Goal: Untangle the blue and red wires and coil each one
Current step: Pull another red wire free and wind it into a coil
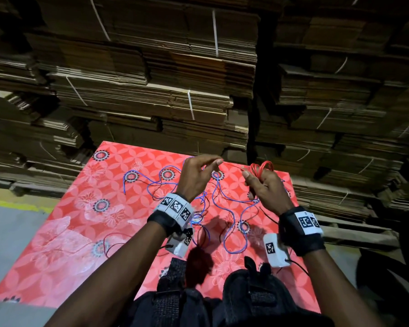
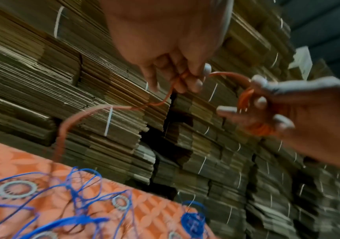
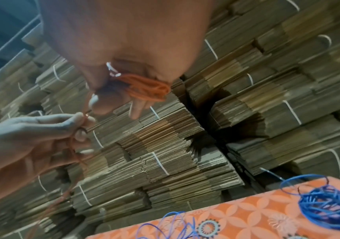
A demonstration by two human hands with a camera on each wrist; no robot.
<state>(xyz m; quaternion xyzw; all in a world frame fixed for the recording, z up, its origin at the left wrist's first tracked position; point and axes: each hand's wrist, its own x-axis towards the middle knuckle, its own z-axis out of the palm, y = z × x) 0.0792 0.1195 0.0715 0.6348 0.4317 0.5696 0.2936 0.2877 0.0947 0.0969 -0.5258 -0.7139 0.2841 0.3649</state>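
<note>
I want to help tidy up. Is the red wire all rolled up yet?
Not all. The right hand holds a red coil, but the red wire runs on through the left hand's pinch and hangs loose.

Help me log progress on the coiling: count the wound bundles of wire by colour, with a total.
Red: 1, the red coil gripped in the right hand, with the loose red strand pinched by the left hand.
Blue: 1, the blue coil lying on the patterned cloth, beside loose blue wire.
Total: 2.
</note>
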